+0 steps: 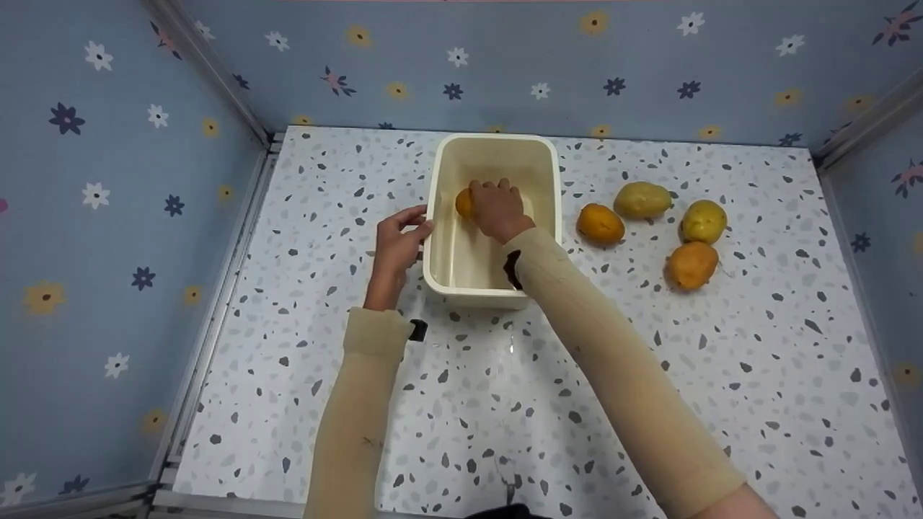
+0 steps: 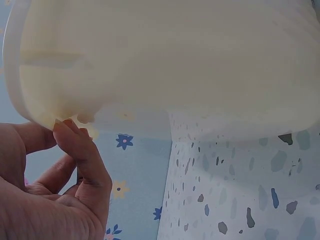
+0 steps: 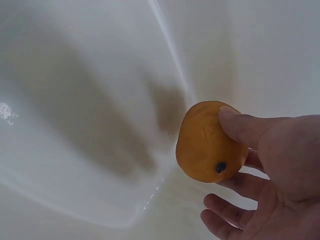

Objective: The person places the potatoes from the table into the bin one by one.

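Observation:
In the head view a cream plastic bin (image 1: 492, 293) stands upright on the speckled table. Down inside it my right hand (image 1: 497, 209) holds an orange (image 1: 464, 205). The right wrist view shows that orange (image 3: 207, 145) close up, a dark spot on its skin, gripped between thumb and fingers near the bin's wall (image 3: 75, 110). My left hand (image 1: 398, 241) is at the bin's left rim. From the left wrist, thumb and fingers of the left hand (image 2: 75, 180) pinch the edge of the bin (image 2: 165, 65).
Right of the bin lie an orange fruit (image 1: 601, 224) and a yellow-green oblong fruit (image 1: 642, 200). Farther right, a yellow fruit (image 1: 704, 221) sits against another orange-coloured one (image 1: 692, 265). Flowered blue panels (image 1: 505, 65) wall in the table (image 1: 288, 404) at the back and sides.

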The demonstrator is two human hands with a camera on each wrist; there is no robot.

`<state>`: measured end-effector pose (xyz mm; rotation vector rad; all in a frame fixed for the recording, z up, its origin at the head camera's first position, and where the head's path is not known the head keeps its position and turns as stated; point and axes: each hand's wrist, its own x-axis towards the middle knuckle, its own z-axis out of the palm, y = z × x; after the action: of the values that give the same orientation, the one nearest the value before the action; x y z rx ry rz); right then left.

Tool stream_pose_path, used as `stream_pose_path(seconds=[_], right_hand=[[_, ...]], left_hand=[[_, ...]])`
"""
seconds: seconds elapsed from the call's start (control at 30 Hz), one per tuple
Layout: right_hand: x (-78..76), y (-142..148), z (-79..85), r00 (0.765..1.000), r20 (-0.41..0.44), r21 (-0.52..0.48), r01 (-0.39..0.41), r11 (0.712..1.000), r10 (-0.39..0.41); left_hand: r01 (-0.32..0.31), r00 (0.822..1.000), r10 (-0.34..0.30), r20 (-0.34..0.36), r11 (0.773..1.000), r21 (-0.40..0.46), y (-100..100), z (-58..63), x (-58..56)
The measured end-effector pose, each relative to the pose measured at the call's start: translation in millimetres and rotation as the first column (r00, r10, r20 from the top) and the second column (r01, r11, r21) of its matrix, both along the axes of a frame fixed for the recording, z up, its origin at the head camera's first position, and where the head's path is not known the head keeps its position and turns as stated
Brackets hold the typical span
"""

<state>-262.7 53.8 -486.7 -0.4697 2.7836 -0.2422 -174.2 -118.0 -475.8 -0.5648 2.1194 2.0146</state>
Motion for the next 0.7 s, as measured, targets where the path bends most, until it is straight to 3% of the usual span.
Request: stream_pose_path(seconds=[0.3,0.57,0.7], right_hand=[[0.7,1.8,-1.7,0.999,0.022,-0.014,-0.024,1.0,0.024],[-0.6,3.0,-1.6,0.996,0.086,-0.035,0.006,0.999,-0.003],[-0.6,3.6,-2.0,0.997,0.078,-0.027,0.002,1.0,0.0]], left_hand=[[-0.003,1.0,0.003,-0.009,1.0,0.004,0.1,-0.4,-0.6],[-0.009,1.0,0.009,-0.004,1.0,0.012,0.6,0.4,0.3],[-0.007,1.0,0.007,0.001,1.0,0.006,1.0,0.4,0.1]])
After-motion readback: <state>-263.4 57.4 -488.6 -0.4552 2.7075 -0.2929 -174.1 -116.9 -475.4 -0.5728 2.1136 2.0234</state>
